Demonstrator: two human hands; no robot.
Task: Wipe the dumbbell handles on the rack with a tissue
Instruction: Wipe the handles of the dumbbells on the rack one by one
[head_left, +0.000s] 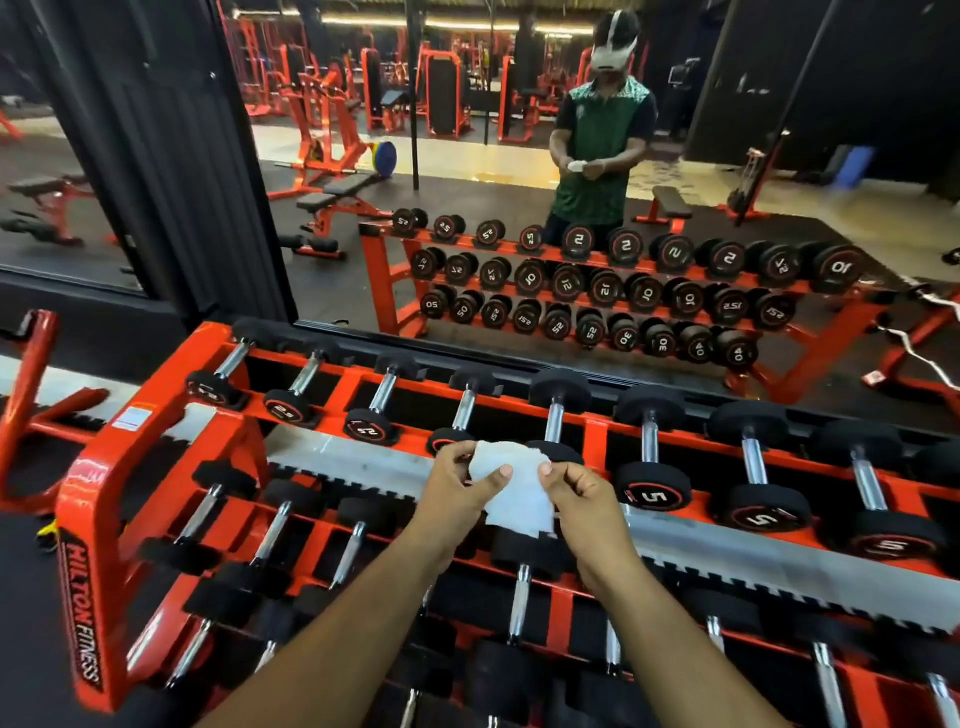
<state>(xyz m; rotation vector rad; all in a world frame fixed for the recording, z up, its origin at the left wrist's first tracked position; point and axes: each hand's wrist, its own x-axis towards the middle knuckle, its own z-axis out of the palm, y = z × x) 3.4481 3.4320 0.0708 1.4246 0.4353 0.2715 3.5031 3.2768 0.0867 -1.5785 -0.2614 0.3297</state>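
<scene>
Both hands up over the rack (156, 431): left hand (457, 480) and right hand (582, 493) pinch a white tissue (514, 493) between thumbs and curled fingers. It hides a dumbbell (558, 415) end behind; the chrome handles sit untouched, bottom row cut off, perhaps three tiers.

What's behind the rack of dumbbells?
A big wall mirror stands behind the rack, reflecting the dumbbells, gym machines and the person holding a tissue. The wall behind the mirror is hidden.

Qty: 1 tissue (511, 486); 2 hands, left hand (457, 486) + right hand (587, 512); 1 orange rack (124, 447); 1 mirror (519, 171); top-tier dumbbells: 9 visible, far-right one partly cut off.
</scene>
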